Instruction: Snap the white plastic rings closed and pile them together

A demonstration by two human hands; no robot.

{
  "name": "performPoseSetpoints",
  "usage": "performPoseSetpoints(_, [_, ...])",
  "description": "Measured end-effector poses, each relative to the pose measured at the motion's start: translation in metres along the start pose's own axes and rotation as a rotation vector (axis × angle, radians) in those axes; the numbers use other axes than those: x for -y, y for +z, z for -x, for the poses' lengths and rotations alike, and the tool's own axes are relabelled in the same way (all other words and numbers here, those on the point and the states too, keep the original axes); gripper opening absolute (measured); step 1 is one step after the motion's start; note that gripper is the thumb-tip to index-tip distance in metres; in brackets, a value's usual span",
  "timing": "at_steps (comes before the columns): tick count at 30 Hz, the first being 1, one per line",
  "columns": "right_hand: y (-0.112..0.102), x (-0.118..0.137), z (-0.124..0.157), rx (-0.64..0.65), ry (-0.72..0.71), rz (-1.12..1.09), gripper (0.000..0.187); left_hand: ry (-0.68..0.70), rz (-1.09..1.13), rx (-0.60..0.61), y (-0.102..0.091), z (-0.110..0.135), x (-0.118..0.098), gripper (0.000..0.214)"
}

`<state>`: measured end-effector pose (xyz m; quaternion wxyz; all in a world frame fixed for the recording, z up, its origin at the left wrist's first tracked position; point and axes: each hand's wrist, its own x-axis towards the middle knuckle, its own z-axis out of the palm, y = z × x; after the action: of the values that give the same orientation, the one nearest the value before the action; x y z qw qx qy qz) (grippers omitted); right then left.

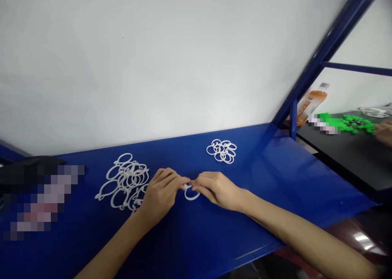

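Note:
Between my two hands is a white plastic ring, its round part hanging below my fingertips over the blue table. My left hand pinches the ring's upper left, and my right hand pinches it from the right. The fingertips of both hands nearly meet and hide the top of the ring. Beside my left hand lies a loose pile of similar white rings, several with small loops on their edges; my left hand covers part of it. Beyond my right hand sits a smaller heap of white rings.
The blue table meets a white wall. A dark bag lies at the left. Past a blue metal frame, a black table holds a bottle and green pieces; another person's hand is there.

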<state>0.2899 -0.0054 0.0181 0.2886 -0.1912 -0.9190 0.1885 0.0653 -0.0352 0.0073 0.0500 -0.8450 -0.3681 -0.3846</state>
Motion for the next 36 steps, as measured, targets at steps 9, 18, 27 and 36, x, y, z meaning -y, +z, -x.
performPoseSetpoints(9, [0.006,-0.02,-0.001,-0.039,0.066,0.091,0.025,-0.083,-0.047,0.099,0.006,0.0,0.006,0.017])
performPoseSetpoints(18, [-0.035,-0.063,0.007,-0.35,0.309,0.316,0.024,-0.386,-0.567,0.335,-0.027,0.011,0.056,0.042])
performPoseSetpoints(27, [-0.065,-0.1,0.02,-0.506,0.602,0.436,0.019,-0.52,-0.719,0.481,-0.035,0.023,0.072,0.044])
performPoseSetpoints(36, [-0.058,-0.109,0.021,-0.436,0.698,0.417,0.011,-0.478,-0.696,0.358,-0.038,0.015,0.063,0.042])
